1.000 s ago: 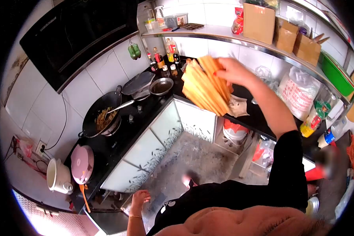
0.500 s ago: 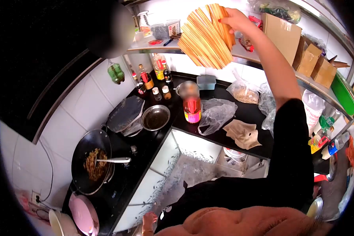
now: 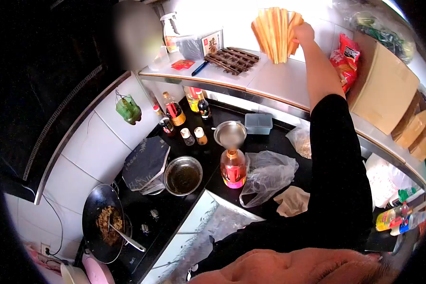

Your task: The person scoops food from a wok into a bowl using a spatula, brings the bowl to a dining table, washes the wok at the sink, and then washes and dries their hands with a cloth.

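Observation:
My right hand (image 3: 304,33) is raised over the back shelf, its fingers closed round the right edge of a mat of thin orange-yellow wooden slats (image 3: 278,34). The mat hangs upright and bent, its lower edge near the shelf surface; whether it touches cannot be told. To its left on the shelf lies a dark brown lattice trivet (image 3: 232,60) with a blue pen (image 3: 200,68) beside it. A red snack bag (image 3: 346,61) stands to the right of my wrist. My left hand is out of view.
A wok (image 3: 93,227) of browned food with a spatula sits on the stove at lower left. A metal bowl (image 3: 183,176), an oil bottle (image 3: 233,173) and a plastic bag (image 3: 270,175) stand on the black counter. Cardboard boxes (image 3: 383,85) occupy the shelf's right side.
My right hand has carried the slat mat away from me, further over the shelf. The dark trivet now shows fully. My left hand, earlier low in the picture, has left view.

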